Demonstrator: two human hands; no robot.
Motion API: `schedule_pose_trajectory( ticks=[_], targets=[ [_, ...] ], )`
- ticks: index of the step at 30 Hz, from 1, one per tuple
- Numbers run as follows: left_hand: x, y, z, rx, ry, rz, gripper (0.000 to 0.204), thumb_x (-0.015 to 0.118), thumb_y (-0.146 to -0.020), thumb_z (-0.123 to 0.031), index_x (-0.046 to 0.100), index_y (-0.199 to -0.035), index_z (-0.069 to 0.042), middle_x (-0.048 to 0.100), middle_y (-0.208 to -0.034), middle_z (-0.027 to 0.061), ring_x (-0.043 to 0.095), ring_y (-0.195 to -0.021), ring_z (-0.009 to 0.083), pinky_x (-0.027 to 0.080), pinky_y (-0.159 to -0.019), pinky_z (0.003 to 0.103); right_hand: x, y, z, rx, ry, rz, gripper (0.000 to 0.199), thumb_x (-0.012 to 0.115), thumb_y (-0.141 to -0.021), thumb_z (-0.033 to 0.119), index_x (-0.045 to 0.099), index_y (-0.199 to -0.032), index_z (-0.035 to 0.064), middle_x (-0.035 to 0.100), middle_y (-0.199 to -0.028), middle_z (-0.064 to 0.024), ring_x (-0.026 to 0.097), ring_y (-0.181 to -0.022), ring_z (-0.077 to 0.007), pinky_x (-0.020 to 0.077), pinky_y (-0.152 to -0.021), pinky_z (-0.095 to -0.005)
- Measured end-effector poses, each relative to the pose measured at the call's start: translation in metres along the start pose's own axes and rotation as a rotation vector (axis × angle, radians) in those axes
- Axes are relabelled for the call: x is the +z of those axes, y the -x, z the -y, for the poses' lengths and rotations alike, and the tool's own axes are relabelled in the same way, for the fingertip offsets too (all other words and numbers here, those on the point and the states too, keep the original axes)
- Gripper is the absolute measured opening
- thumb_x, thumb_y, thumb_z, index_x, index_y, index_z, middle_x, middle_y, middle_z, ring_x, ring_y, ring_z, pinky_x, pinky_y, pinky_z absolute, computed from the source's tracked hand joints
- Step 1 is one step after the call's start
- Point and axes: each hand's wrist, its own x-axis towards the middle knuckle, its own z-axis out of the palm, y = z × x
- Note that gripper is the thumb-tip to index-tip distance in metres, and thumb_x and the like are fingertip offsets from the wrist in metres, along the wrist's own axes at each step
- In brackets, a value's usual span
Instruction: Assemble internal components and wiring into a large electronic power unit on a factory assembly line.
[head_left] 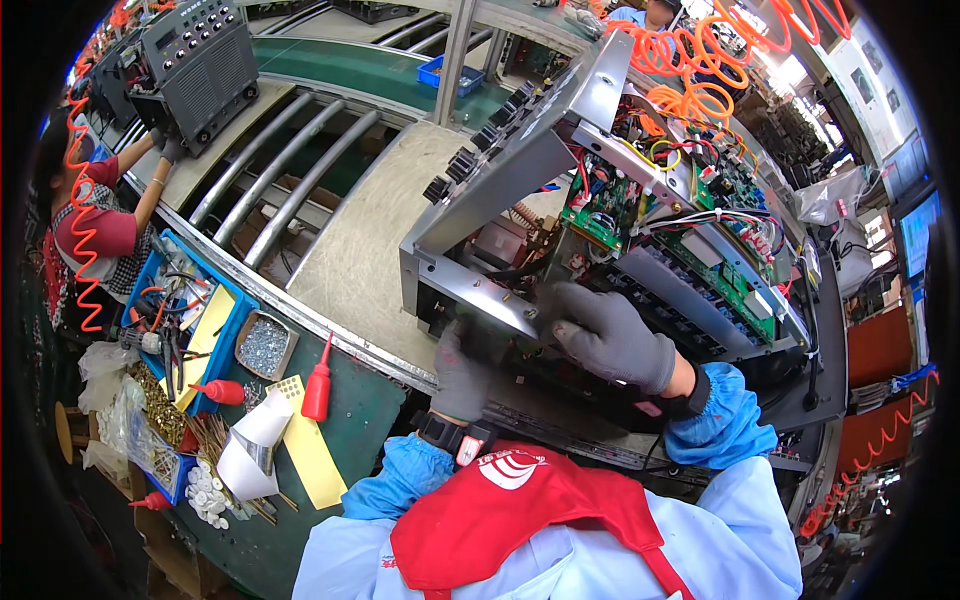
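Hidden or unclear: fingertips of the left hand [462, 372] disappear under the lower edge of the open machine chassis [600, 250]; what they press cannot be told. Lower rim of the chassis is covered by the forearms and the red apron [510, 510]. Small parts at 8 o'clock are too fine to identify singly.

Containers: small grey tray [265, 345] at 9 o'clock of the hands, filled with silvery screws. Blue bin [185, 315] beyond it, holding pliers, wires and a yellow sheet. Clear bags [150, 420] at 8 o'clock, with brass-coloured fasteners. Blue box [450, 75] at 12 o'clock on the green conveyor, contents not legible. Red squeeze bottle [318, 385] stands upright just beside the grey tray.

Chassis: centre of view, 12 to 2 o'clock of the hands, grey panel swung up, green circuit boards [700, 250] and bundled wires exposed.

Hands: both in grey gloves, blue sleeves. Left hand reaches up to the chassis front edge, fingers curled against it. Right hand [610, 335] lies palm-down on the frame edge, fingers bent and spread loosely, gripping nothing that can be made out.

Other: a second person's gloved hand [165, 148] at 10 o'clock touches another grey machine [195, 65].
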Motion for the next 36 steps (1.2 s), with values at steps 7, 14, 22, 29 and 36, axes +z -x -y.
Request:
schedule_pose_trajectory(
  ticks=[7,14,22,29,36],
  targets=[
    [0.01,0.007,-0.007,-0.061,0.089,-0.047,0.025,0.055,-0.093,-0.03,0.065,-0.107,-0.012,0.067,-0.101,0.0056,0.063,-0.1,0.0242,0.05,-0.089,0.042,0.003,0.002,-0.004,0.014,-0.095,0.015,0.028,0.056,-0.084,0.013,0.059,-0.111,0.0053,0.065,-0.088,-0.0201,0.064,-0.081,-0.042,0.0519,-0.072,-0.0483],
    [0.011,0.009,-0.01,-0.091,0.104,-0.041,0.022,0.061,-0.091,-0.022,0.064,-0.108,-0.009,0.068,-0.1,0.0063,0.064,-0.096,0.0215,0.052,-0.087,0.038,0.005,0.003,-0.002,0.012,-0.06,-0.01,0.031,0.057,-0.085,0.014,0.06,-0.114,0.0053,0.066,-0.091,-0.0198,0.065,-0.081,-0.0409,0.0524,-0.073,-0.047],
    [-0.002,0.002,-0.001,-0.015,-0.039,0.013,0.025,0.065,-0.087,0.0,0.06,-0.111,-0.002,0.068,-0.101,0.0072,0.066,-0.093,0.0161,0.055,-0.081,0.031,0.003,0.004,-0.005,0.037,-0.153,-0.018,0.023,0.056,-0.089,0.017,0.062,-0.107,0.006,0.066,-0.088,-0.0182,0.066,-0.081,-0.0386,0.0523,-0.072,-0.0452],
    [0.001,0.003,-0.004,-0.114,0.104,-0.059,0.021,0.05,-0.096,-0.017,0.06,-0.112,-0.006,0.067,-0.106,0.0077,0.063,-0.101,0.0198,0.053,-0.088,0.038,0.003,0.006,-0.007,0.07,-0.14,-0.003,0.025,0.057,-0.089,0.021,0.062,-0.108,0.0064,0.065,-0.093,-0.0206,0.064,-0.086,-0.0421,0.0512,-0.074,-0.0469],
    [-0.01,-0.004,0.004,-0.049,0.025,0.004,0.021,0.056,-0.094,-0.009,0.059,-0.114,-0.004,0.067,-0.105,0.0075,0.064,-0.098,0.0179,0.054,-0.085,0.035,0.005,0.009,-0.013,0.079,-0.19,0.034,0.027,0.058,-0.088,0.02,0.061,-0.11,0.0047,0.064,-0.094,-0.0223,0.063,-0.087,-0.0425,0.0508,-0.076,-0.0468]
  ],
)
